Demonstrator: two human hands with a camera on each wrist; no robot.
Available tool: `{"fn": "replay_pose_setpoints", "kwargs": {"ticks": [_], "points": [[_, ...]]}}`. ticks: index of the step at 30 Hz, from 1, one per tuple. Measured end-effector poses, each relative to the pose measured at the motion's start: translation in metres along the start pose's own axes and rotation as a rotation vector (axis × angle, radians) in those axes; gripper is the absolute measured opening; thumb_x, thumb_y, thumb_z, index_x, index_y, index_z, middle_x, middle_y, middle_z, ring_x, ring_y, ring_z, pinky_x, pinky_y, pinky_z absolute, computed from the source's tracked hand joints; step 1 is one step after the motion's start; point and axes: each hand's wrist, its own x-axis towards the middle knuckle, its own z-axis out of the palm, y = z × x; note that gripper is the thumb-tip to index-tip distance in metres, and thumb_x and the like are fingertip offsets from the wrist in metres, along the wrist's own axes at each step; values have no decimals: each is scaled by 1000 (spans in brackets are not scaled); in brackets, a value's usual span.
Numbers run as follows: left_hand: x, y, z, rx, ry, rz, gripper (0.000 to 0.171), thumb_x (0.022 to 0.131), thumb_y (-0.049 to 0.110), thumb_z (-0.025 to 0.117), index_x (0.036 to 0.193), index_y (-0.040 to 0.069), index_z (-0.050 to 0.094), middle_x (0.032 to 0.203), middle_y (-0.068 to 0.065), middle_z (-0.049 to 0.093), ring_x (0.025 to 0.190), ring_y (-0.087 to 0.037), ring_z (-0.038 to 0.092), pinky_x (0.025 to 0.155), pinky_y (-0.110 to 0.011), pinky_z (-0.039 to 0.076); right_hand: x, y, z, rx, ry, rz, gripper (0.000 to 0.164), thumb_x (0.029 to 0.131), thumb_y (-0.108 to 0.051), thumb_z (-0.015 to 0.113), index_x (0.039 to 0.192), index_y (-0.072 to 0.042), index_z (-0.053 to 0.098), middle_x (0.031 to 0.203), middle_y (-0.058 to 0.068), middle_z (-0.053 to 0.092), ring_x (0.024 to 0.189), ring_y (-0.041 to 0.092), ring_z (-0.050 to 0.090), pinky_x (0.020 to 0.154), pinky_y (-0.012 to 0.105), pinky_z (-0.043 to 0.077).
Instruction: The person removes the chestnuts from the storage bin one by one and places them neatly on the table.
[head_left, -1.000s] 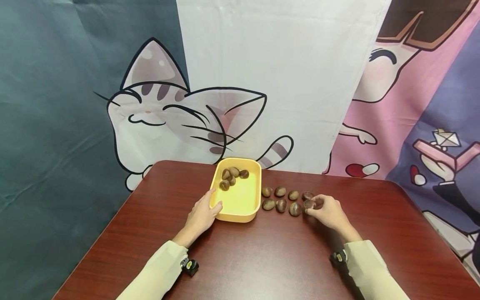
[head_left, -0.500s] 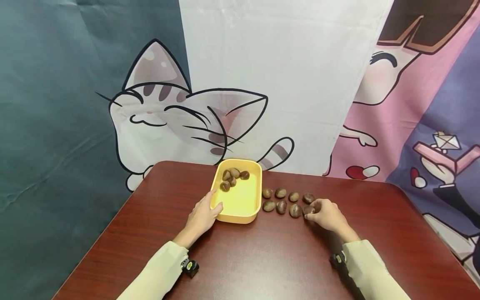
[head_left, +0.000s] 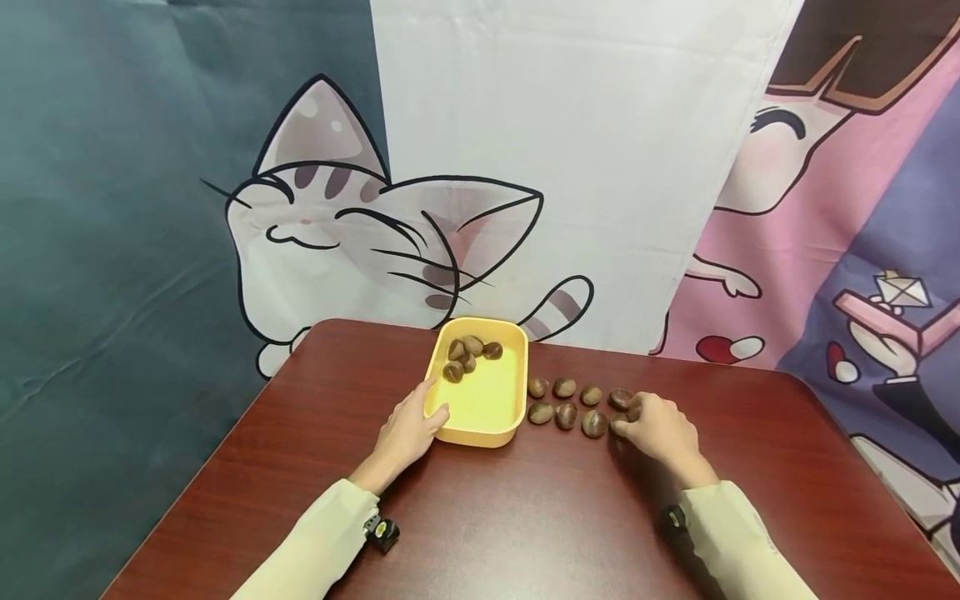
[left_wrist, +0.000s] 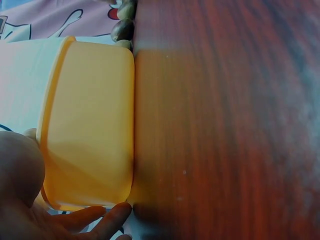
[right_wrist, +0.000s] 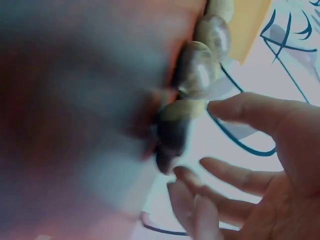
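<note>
A yellow plastic box (head_left: 480, 437) stands on the table with several brown chestnuts (head_left: 472, 345) at its far left inside. My left hand (head_left: 405, 429) grips its left side, thumb over the rim; in the left wrist view the fingers curl against the outer wall. To the right of the box, more chestnuts (head_left: 595, 424) lie in two rows. At the right end of the rows, my right hand (head_left: 662, 429) covers part of the nearer end chestnut (right_wrist: 172, 132). In the right wrist view its thumb and fingers are spread apart beside that chestnut.
The dark red-brown table (head_left: 495, 517) has its far edge close to a cloth backdrop (head_left: 585, 167) printed with cartoon figures. Both forearms reach in from the near side with small black devices (head_left: 384, 532) at the wrists.
The chestnut at my right hand has come down at the end of the nearer row, and the hand has shifted slightly over it. My left hand keeps its hold. The head view shifts slightly.
</note>
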Motion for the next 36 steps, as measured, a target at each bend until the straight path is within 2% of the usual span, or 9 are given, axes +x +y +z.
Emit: {"fn": "replay_pose_setpoints", "kwargs": {"ticks": [3,8,13,15,20,25,32,36], "points": [[0,0,0,-5,-1,6,61,96,40,56,152,21,41,149,-11,48,129,-37,51,92,-64,42,-2,-10,-5,-41,16,4,28,79,-34,74,85,-9,62,76,7,64,72,31,61,57,49,44],[0,0,0,0,2,2,61,95,41,56,151,21,42,148,-11,49,128,-37,51,92,-63,42,-3,-28,-7,-86,60,-36,33,80,-35,73,85,-5,59,84,15,62,73,35,60,56,50,45],[1,1,0,9,4,5,61,95,40,56,151,21,42,148,-11,49,128,-37,52,92,-63,42,-3,-53,-3,-98,144,-108,30,79,-31,73,82,-5,58,80,11,57,70,33,59,54,51,45],[1,1,0,9,4,5,61,95,40,56,151,21,42,149,-11,48,128,-38,52,92,-63,42,-2,-66,-2,-77,161,-141,29,79,-29,73,88,-5,61,82,11,58,73,34,61,56,53,48],[0,1,0,6,6,1,61,95,41,56,152,22,41,149,-10,48,128,-37,52,92,-63,42,6,-100,9,40,186,-233,32,79,-24,70,102,-2,68,93,14,64,84,34,64,69,52,52],[0,1,2,9,3,16,61,96,40,56,152,21,41,149,-10,49,128,-37,52,91,-64,42,15,-132,22,205,178,-340,39,82,-17,71,114,5,66,105,20,65,90,32,61,79,46,52],[0,0,2,13,13,5,61,96,39,57,152,21,40,149,-10,49,128,-37,52,92,-63,43,31,-176,40,444,99,-361,39,83,-15,70,118,0,65,112,20,67,93,31,67,79,40,54],[-1,0,3,6,1,14,61,97,38,57,152,20,40,149,-11,48,126,-38,53,91,-62,43,35,-193,54,527,45,-358,37,84,-14,71,117,2,65,113,23,68,91,30,69,78,39,55]]}}
